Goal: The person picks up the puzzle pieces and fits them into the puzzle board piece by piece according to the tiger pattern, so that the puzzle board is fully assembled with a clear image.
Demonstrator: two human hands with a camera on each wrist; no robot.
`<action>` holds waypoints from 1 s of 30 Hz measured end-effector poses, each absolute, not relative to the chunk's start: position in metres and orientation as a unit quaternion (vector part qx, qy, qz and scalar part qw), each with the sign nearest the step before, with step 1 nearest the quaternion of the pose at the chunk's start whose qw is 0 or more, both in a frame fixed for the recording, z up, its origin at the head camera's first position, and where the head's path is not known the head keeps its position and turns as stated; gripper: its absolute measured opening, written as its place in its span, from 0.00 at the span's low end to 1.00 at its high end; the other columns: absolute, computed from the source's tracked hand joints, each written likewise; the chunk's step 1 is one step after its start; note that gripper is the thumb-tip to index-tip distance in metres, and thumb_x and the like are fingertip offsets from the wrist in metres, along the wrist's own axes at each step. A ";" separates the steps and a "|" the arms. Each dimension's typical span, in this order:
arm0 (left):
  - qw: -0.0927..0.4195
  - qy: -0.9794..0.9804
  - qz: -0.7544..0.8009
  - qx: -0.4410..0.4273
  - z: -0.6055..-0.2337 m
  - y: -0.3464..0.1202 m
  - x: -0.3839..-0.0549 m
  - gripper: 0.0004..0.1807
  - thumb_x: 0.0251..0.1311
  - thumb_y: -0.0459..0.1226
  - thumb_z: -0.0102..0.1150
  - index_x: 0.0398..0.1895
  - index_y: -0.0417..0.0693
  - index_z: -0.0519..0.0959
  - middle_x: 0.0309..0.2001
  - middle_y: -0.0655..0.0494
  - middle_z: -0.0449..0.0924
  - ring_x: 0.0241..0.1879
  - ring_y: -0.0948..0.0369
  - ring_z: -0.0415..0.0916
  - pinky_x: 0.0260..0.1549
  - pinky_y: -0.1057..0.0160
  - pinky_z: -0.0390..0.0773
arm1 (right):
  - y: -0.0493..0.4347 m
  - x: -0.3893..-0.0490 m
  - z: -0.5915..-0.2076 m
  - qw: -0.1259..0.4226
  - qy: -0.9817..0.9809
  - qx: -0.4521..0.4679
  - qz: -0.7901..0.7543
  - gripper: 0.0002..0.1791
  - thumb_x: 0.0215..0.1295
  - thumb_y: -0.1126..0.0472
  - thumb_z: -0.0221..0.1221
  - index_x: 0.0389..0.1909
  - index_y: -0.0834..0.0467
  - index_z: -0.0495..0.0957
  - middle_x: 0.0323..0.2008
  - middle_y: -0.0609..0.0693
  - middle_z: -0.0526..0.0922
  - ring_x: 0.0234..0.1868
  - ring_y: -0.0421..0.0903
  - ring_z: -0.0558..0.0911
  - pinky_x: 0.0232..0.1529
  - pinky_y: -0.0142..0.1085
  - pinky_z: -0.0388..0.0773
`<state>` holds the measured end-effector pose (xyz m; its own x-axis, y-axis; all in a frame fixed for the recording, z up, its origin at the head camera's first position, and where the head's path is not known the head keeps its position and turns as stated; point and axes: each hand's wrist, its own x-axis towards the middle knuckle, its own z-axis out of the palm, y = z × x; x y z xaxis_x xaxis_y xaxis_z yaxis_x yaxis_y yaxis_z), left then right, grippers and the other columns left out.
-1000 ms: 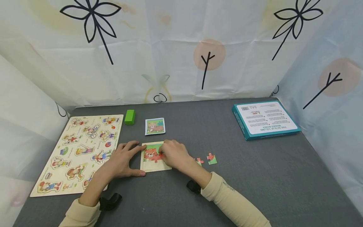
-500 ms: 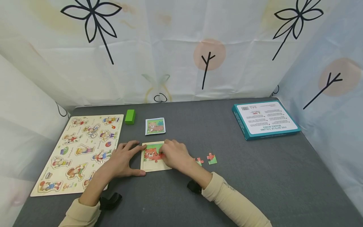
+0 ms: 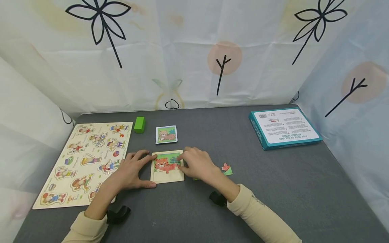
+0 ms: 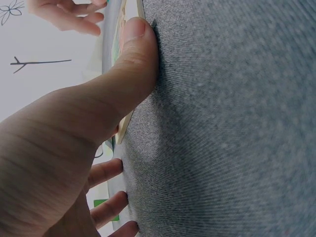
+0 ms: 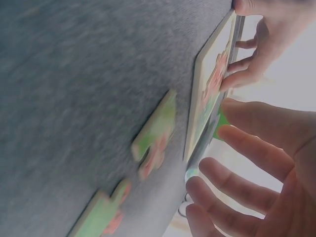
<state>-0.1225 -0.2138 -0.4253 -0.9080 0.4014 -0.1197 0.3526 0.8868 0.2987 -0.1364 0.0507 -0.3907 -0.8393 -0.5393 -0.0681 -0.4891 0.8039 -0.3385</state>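
A small wooden puzzle tray [image 3: 167, 178] lies mid-table, its upper part filled with a red-orange cat picture on green. The lower strip is bare wood. My left hand [image 3: 130, 172] spreads along the tray's left side, thumb against the near corner, index fingertip at the far corner; its other fingers reach down to the table. Over the tray's right edge hovers my right hand [image 3: 199, 165], fingers loosely bent, nothing between them. Below it lie two loose jigsaw pieces, one green and red piece [image 5: 157, 128] beside the tray and another piece [image 5: 101, 215] farther off.
A large picture puzzle board [image 3: 101, 148] takes up the left side. Behind the tray are a picture card [image 3: 166, 135] and a green block [image 3: 139, 125]. A teal box [image 3: 285, 128] stands at the back right, near the fabric wall [image 3: 258, 77].
My right hand has pulled back to the right, off the tray, uncovering a blue-green section at its upper right. The left hand has stayed in place.
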 end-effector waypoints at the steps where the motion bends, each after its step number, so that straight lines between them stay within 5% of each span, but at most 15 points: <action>1: 0.090 0.967 0.136 0.195 -0.425 -0.214 -0.123 0.55 0.41 0.67 0.76 0.74 0.59 0.70 0.72 0.40 0.66 0.64 0.33 0.66 0.54 0.26 0.70 | 0.053 -0.136 -0.391 0.081 0.947 -0.271 -0.155 0.15 0.64 0.56 0.70 0.51 0.50 0.89 0.40 0.50 0.83 0.29 0.42 0.73 0.19 0.31 0.64; 20: 0.081 0.965 0.143 0.203 -0.426 -0.216 -0.123 0.54 0.41 0.65 0.77 0.74 0.57 0.70 0.71 0.39 0.66 0.64 0.31 0.66 0.56 0.26 0.68 | 0.084 -0.121 -0.395 0.101 0.950 -0.256 -0.146 0.16 0.60 0.56 0.73 0.49 0.53 0.89 0.38 0.49 0.82 0.32 0.45 0.76 0.23 0.36 0.69; 30: 0.084 0.965 0.143 0.204 -0.426 -0.216 -0.122 0.54 0.42 0.66 0.76 0.74 0.58 0.70 0.71 0.39 0.66 0.64 0.31 0.66 0.56 0.26 0.69 | 0.089 -0.114 -0.400 0.100 0.947 -0.266 -0.151 0.15 0.59 0.56 0.74 0.47 0.52 0.89 0.40 0.50 0.84 0.42 0.51 0.83 0.29 0.43 0.78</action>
<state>-0.1224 -0.2160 -0.4263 -0.9029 0.4172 -0.1035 0.3692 0.8760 0.3102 -0.1137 0.0891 -0.3999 -0.8382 -0.5343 -0.1094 -0.4737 0.8127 -0.3394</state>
